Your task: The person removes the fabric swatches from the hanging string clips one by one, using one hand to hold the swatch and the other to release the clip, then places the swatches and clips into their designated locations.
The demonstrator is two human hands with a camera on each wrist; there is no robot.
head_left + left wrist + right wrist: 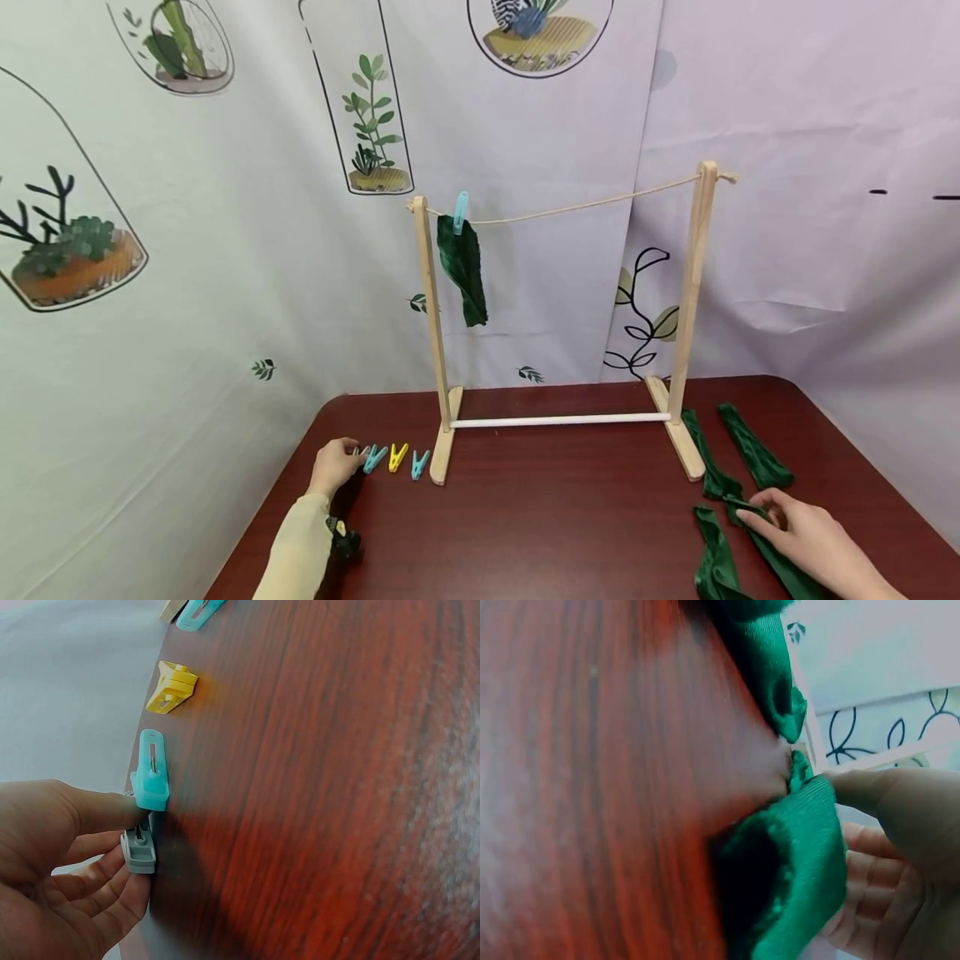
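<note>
My left hand [335, 467] is at the table's left side, where thumb and fingers pinch a grey clothespin [139, 850]. Right beside it stands a blue clothespin [152, 776], close to the thumb. Beyond that are a yellow clothespin [398, 457] and another blue clothespin [420, 465]. On the right, my right hand [813, 533] pinches a green velvety cloth strip [802, 862] between thumb and fingers. More green strips lie around it, one behind [756, 450] and one in front [716, 554]. The pinched strip's lower end is partly hidden by the hand.
A wooden drying rack [561, 421] stands at the back of the dark red table [555, 517]. From its cord [585, 205] hangs a green cloth strip [462, 271], held by a blue clothespin [461, 213] near the left post. Behind is a printed white curtain [525, 142].
</note>
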